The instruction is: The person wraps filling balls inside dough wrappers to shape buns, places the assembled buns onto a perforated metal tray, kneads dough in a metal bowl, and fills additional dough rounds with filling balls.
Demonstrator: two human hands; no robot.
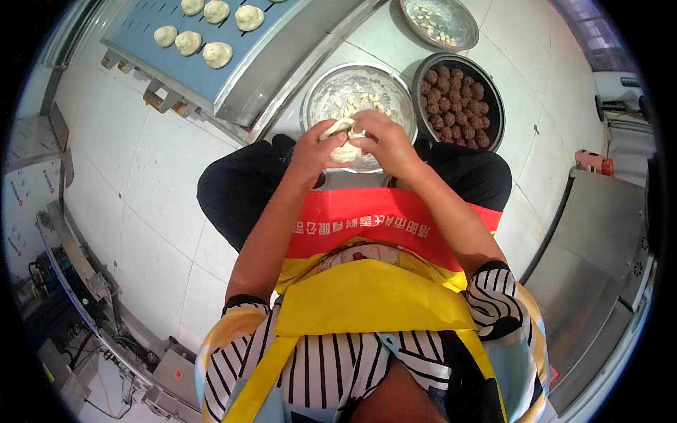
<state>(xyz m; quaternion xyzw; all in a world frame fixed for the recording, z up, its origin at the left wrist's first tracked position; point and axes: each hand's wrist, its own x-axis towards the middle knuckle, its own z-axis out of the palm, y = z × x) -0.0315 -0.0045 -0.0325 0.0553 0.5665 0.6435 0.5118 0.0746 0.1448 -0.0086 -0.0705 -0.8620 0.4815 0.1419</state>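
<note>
My left hand point(307, 152) and my right hand point(388, 144) are together in front of my knees, both closed on one piece of white dough point(345, 154). The dough's upper edge is stretched into a loop between my fingers, and a rounded mass hangs below. Whether there is filling inside, I cannot tell. Under my hands stands a wide metal bowl point(323, 88) dusted with flour, with small pale pieces point(361, 101) lying in it. Just right of it is a dark-rimmed bowl point(500, 113) full of dark brown balls point(457, 106).
Several shaped dough buns point(218, 55) sit in rows on a blue slotted surface point(151, 60) with a metal frame, at upper left. Another metal bowl point(462, 17) with pale pieces stands at the top. Steel cabinets point(585, 240) line the right side; machinery point(77, 282) is at left.
</note>
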